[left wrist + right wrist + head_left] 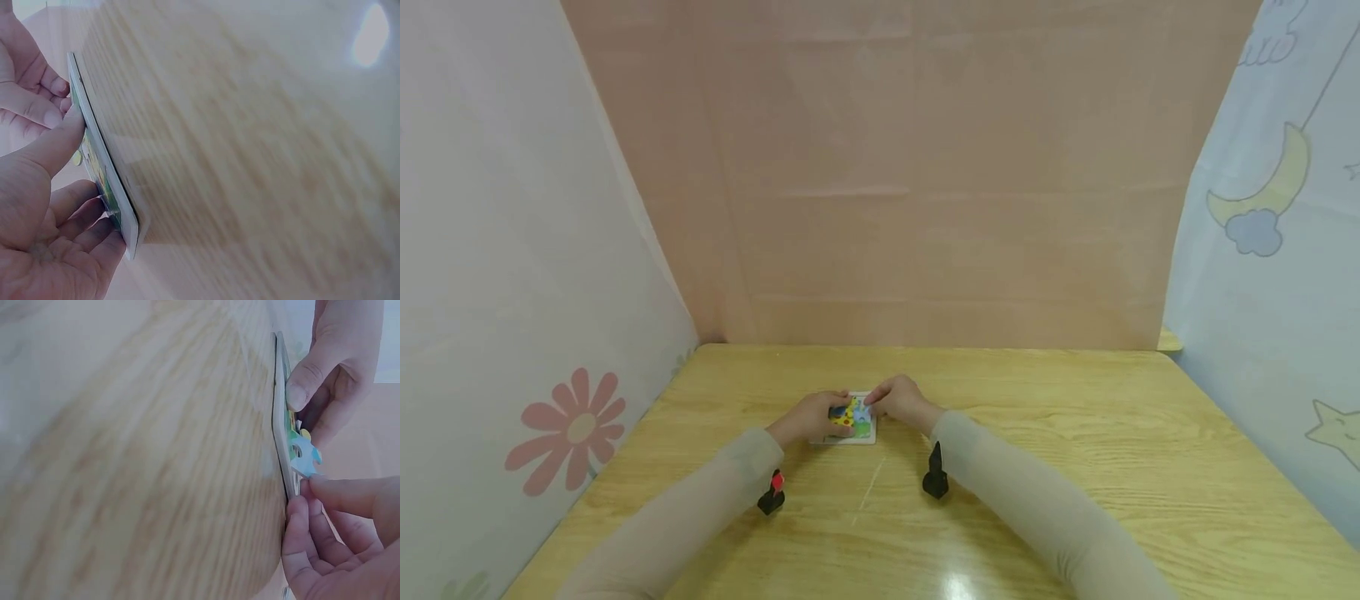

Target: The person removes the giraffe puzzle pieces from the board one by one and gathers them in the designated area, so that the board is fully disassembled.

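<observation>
A small jigsaw puzzle with a white-rimmed board (868,441) lies flat on the wooden table. Its picture shows yellow, green and blue parts. My left hand (811,417) rests over its left side, thumb and fingertips spread apart and pressing on the pieces. At the board's right side, my right hand (904,402) pinches a light-blue puzzle piece (305,464) between thumb and fingers. That piece is tilted up from the board in the right wrist view. A small yellow part (305,434) sticks up beside it. The left hand covers part of the picture.
The wooden table (1075,433) extends around the board to a pinkish-brown backdrop (910,183). Printed cloth walls stand at the left (490,250) and right (1262,333). Black wrist mounts hang under both sleeves, close to the tabletop.
</observation>
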Motion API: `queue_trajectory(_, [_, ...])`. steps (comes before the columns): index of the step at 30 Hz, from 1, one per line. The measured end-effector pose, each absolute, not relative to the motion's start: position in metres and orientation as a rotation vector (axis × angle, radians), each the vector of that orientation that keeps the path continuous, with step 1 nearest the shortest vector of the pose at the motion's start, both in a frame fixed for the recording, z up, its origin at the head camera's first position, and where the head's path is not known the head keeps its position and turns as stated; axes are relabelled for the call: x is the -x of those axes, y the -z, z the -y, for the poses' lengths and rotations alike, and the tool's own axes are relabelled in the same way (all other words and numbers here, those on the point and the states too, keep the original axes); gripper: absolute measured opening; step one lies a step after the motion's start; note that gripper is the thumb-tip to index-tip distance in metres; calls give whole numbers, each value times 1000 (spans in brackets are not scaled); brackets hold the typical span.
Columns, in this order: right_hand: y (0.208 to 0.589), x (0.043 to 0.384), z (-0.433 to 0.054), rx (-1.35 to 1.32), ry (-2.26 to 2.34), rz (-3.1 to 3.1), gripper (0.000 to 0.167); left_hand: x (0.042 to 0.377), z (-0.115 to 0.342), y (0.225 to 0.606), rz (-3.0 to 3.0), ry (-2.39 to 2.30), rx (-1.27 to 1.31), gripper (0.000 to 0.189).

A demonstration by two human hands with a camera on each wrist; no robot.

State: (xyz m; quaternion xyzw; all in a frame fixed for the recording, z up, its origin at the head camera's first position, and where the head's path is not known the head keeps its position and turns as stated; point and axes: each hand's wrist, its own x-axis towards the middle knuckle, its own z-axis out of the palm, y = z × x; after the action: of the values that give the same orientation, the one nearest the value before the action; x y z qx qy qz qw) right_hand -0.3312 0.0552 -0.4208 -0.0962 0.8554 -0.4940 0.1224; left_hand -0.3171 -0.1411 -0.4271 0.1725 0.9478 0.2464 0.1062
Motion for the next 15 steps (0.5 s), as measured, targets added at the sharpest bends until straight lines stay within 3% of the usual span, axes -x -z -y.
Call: queue_trajectory(15, [419, 332, -57, 150, 1595, -2379, 12, 316, 140, 427, -2792, -731, -514, 67])
